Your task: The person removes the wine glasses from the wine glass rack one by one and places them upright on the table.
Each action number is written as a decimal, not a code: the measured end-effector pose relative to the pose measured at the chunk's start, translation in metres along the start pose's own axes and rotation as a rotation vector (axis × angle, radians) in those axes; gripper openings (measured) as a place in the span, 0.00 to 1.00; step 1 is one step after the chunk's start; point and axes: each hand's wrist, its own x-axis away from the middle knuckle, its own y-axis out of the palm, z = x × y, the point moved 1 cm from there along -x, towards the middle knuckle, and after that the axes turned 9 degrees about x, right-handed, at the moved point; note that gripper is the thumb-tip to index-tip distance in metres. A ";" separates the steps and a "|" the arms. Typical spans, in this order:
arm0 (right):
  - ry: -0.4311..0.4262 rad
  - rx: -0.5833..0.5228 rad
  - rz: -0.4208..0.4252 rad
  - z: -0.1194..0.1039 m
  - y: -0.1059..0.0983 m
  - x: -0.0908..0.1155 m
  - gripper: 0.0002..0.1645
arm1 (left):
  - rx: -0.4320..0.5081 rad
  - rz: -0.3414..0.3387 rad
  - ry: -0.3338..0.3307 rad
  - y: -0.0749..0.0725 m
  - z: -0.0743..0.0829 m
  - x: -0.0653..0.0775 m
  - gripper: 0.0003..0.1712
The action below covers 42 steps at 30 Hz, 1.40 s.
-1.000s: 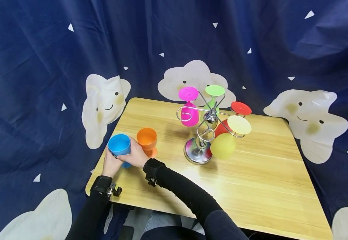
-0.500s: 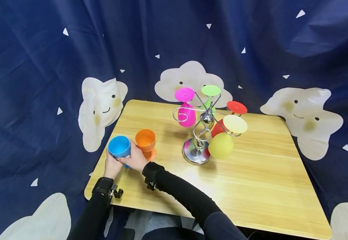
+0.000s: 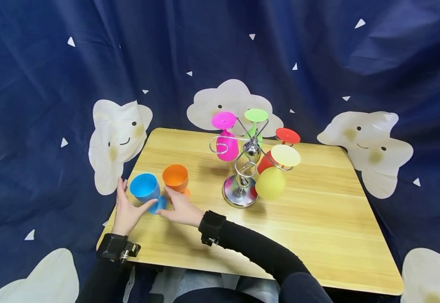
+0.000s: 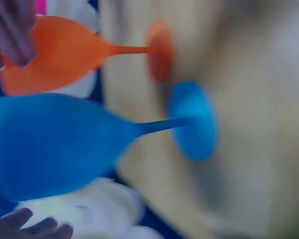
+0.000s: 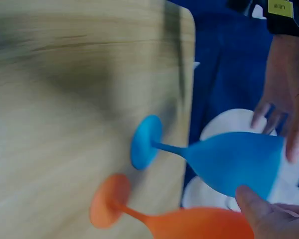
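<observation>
A blue goblet [image 3: 145, 187] stands upright on its round foot at the table's left side, between my two hands. My left hand [image 3: 128, 213], fingers spread, is beside its bowl on the left; the left wrist view shows its fingers [image 4: 40, 226] apart from the bowl. On the other side, my right hand [image 3: 183, 209] is loosely extended, with a fingertip [image 5: 250, 196] overlapping the bowl's edge in the right wrist view. Close behind that hand stands an orange goblet [image 3: 175, 177], also upright.
A chrome goblet rack [image 3: 240, 191] stands mid-table, holding pink [image 3: 227, 146], green [image 3: 253, 131], red [image 3: 266, 162] and yellow goblets [image 3: 270, 183] upside down by their feet. The wooden table [image 3: 318, 227] extends right; a dark blue curtain [image 3: 159, 46] hangs behind it.
Both hands have let go of the blue goblet and moved apart, left hand leftward, right hand rightward. The head view has shifted, so the scene sits further left.
</observation>
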 end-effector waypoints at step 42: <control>0.334 0.143 0.916 0.071 -0.278 0.185 0.17 | -0.547 -0.526 0.690 0.237 0.264 -0.035 0.17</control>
